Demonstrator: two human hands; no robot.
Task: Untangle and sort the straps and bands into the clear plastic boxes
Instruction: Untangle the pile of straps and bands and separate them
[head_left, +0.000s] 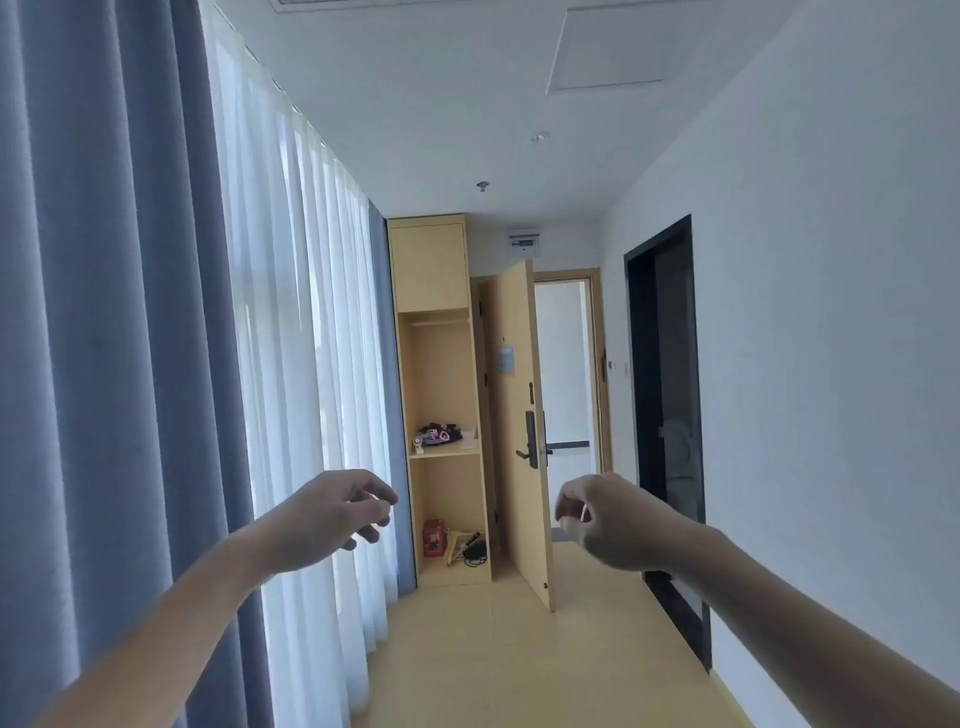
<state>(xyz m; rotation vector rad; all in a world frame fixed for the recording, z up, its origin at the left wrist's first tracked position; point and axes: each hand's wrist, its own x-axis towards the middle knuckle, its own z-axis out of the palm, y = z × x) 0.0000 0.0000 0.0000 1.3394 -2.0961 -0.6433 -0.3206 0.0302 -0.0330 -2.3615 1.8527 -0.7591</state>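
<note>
Narrow room: blue curtains (130, 312) down the left, white wall on the right, wooden shelf unit (441, 364) and an ajar door (514, 389) at the far end. I have the left hand (332, 519) and right hand (608, 519) up in mid-air, well apart, fingers loosely curled, nothing held. No clear plastic boxes in view. The only candidate for straps is a pink-and-black heap (440, 434) on the unit's middle shelf, too small to identify. It lies straight ahead, far beyond reach and slightly nearer the left hand's line, so I judge walking forward comes first.
</note>
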